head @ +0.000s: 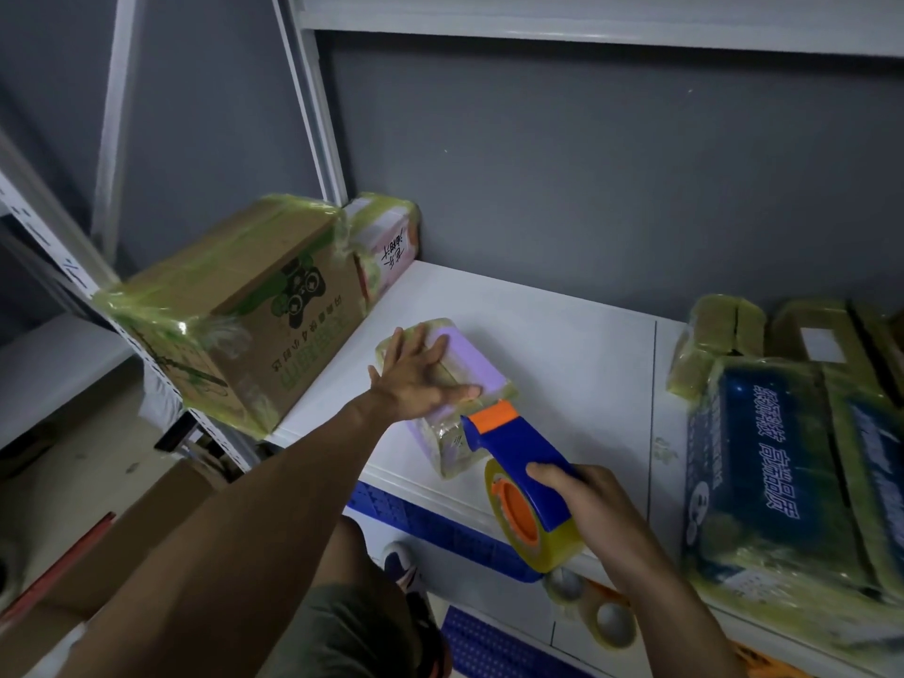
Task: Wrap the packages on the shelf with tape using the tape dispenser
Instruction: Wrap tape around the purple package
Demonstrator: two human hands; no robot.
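White shelf [562,335], left hand [416,379] flat, fingers spread on purple package [482,367], right hand [592,501] curled round tape dispenser [508,452].

A blue crate [430,528] and spare tape rolls [614,623] lie low down; a grey wall [587,163] stands behind.

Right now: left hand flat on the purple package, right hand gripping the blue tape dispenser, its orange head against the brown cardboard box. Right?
One slip. The head view shows the tape dispenser with its orange head at the purple package, not the brown cardboard box, which sits apart to the left. As stated, the left hand lies flat on the package and the right hand grips the dispenser.
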